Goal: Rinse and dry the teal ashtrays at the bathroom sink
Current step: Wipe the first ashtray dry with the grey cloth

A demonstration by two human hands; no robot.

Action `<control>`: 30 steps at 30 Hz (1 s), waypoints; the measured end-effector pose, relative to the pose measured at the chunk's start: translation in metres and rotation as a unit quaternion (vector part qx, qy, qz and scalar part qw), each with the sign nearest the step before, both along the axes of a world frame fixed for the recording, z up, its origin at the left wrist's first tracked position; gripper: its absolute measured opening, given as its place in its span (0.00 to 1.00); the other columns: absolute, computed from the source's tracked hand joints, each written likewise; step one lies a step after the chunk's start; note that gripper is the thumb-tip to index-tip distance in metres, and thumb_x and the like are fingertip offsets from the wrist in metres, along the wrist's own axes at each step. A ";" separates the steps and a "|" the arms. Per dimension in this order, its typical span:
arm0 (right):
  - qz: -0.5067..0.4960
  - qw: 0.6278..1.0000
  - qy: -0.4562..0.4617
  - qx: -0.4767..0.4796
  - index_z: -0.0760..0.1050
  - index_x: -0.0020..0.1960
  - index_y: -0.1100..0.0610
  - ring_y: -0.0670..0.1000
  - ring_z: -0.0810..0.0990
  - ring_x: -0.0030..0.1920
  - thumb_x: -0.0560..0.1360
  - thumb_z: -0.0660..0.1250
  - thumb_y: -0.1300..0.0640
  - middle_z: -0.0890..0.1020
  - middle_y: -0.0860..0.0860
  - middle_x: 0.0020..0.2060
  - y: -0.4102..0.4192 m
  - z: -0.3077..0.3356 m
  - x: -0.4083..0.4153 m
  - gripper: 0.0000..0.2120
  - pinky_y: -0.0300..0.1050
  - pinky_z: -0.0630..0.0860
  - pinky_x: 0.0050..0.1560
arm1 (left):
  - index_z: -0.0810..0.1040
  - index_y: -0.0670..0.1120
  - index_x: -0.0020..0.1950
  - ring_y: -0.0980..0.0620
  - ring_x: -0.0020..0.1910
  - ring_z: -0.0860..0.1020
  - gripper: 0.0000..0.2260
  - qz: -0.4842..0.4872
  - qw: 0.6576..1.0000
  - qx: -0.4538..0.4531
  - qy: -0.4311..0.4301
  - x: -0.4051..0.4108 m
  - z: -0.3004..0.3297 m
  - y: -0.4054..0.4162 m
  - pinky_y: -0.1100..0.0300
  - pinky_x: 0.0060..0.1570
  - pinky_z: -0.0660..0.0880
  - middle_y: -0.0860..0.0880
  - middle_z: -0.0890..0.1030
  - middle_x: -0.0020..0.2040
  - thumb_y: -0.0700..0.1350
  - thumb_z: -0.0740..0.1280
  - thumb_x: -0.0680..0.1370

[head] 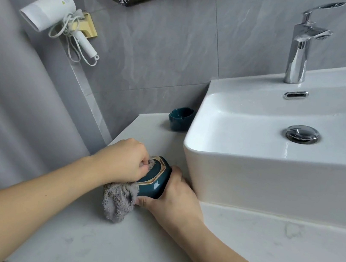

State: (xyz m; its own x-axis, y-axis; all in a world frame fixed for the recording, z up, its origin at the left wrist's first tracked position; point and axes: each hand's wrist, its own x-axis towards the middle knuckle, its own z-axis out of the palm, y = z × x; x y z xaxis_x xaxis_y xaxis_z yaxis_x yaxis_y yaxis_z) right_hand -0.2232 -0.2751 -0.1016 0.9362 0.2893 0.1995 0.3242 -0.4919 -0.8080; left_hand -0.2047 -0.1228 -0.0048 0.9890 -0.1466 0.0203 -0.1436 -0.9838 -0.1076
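Bare forearms nearest the camera, both reaching forward over a pale marble-patterned countertop (262,245). Right hand (176,201) below and to the right of a glossy teal ceramic ashtray with a gold rim (156,178), fingers curled round its lower wall and holding it tipped on its side, open mouth turned up and to the left. Left hand (122,160) on the opposite side, at the mouth, fingers bunched tight on a grey fluffy cloth (117,201) and pressed with it against the gold rim; loose end of the cloth hanging down to the countertop under the ashtray.

Held ashtray thus between the two hands, just beside the outer left wall of a white rectangular ceramic sink basin (251,171). Its axis from base to mouth running from lower right to upper left, so base toward the right palm, hollow toward the left fingers. Left hand therefore the nearer one to the inside, and probably the one to push the cloth deeper into the hollow, with the right hand only steadying or turning.

Second teal ashtray (179,119) upright farther back on the countertop, partly hidden behind the corner of the basin, well apart from both hands; wet or dry, impossible to tell.
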 end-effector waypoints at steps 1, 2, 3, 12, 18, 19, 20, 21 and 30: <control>0.001 1.000 0.000 0.002 0.62 0.61 0.50 0.52 0.76 0.58 0.59 0.74 0.31 0.78 0.47 0.56 0.000 0.000 0.000 0.41 0.45 0.72 0.48 | 0.80 0.51 0.30 0.48 0.39 0.79 0.11 0.003 1.000 -0.022 0.010 -0.004 0.000 -0.002 0.58 0.41 0.77 0.50 0.81 0.35 0.51 0.62 0.69; 0.002 1.000 0.001 0.003 0.62 0.62 0.50 0.52 0.77 0.58 0.60 0.74 0.32 0.78 0.47 0.56 0.001 0.000 0.000 0.40 0.45 0.72 0.47 | 0.80 0.52 0.30 0.51 0.38 0.79 0.10 0.002 0.998 -0.051 0.019 -0.009 0.001 -0.005 0.60 0.40 0.76 0.51 0.81 0.34 0.51 0.64 0.70; 0.002 1.000 0.002 0.004 0.62 0.61 0.51 0.53 0.77 0.57 0.60 0.74 0.32 0.78 0.48 0.56 0.001 0.000 0.000 0.39 0.45 0.71 0.46 | 0.82 0.52 0.32 0.54 0.38 0.78 0.09 -0.005 0.996 -0.085 0.021 -0.013 0.001 -0.008 0.63 0.40 0.75 0.52 0.80 0.35 0.49 0.67 0.71; 0.005 1.000 0.010 -0.004 0.62 0.63 0.49 0.50 0.76 0.59 0.61 0.75 0.34 0.78 0.44 0.57 -0.003 0.002 -0.002 0.39 0.44 0.72 0.50 | 0.81 0.45 0.41 0.41 0.49 0.78 0.11 0.087 0.994 0.034 -0.062 -0.010 -0.004 0.022 0.55 0.49 0.74 0.45 0.78 0.49 0.46 0.62 0.78; 0.004 1.000 0.011 0.002 0.62 0.62 0.46 0.50 0.76 0.60 0.58 0.75 0.32 0.78 0.43 0.58 -0.001 -0.001 -0.001 0.40 0.46 0.75 0.55 | 0.81 0.44 0.41 0.51 0.41 0.78 0.09 0.194 0.973 -0.047 0.117 -0.036 -0.025 0.073 0.62 0.40 0.74 0.48 0.84 0.42 0.43 0.63 0.76; 0.005 1.000 0.010 0.001 0.62 0.62 0.46 0.50 0.76 0.60 0.58 0.75 0.32 0.78 0.43 0.58 -0.001 -0.002 -0.001 0.40 0.46 0.75 0.55 | 0.83 0.47 0.43 0.52 0.44 0.79 0.09 0.190 0.976 -0.076 0.079 -0.034 -0.025 0.073 0.63 0.44 0.74 0.50 0.85 0.45 0.42 0.62 0.76; 0.007 1.000 0.009 -0.001 0.62 0.63 0.46 0.50 0.76 0.60 0.58 0.75 0.32 0.78 0.43 0.58 -0.001 -0.002 -0.001 0.40 0.46 0.75 0.55 | 0.84 0.49 0.46 0.51 0.50 0.80 0.11 0.188 0.975 -0.112 0.023 -0.031 -0.024 0.070 0.62 0.49 0.74 0.51 0.85 0.50 0.41 0.62 0.77; 0.010 1.000 0.008 -0.004 0.62 0.63 0.47 0.50 0.76 0.61 0.59 0.75 0.33 0.78 0.43 0.59 -0.001 -0.002 0.000 0.41 0.45 0.74 0.55 | 0.84 0.51 0.50 0.50 0.54 0.79 0.12 0.190 0.970 -0.149 -0.027 -0.027 -0.023 0.065 0.61 0.55 0.74 0.52 0.84 0.54 0.40 0.61 0.78; 0.019 0.999 -0.017 0.025 0.60 0.66 0.45 0.47 0.76 0.61 0.62 0.78 0.38 0.77 0.39 0.60 -0.002 -0.003 0.003 0.40 0.41 0.72 0.52 | 0.78 0.44 0.47 0.49 0.42 0.74 0.13 0.188 0.899 -0.371 0.136 0.011 -0.024 0.020 0.54 0.46 0.68 0.45 0.78 0.42 0.51 0.67 0.70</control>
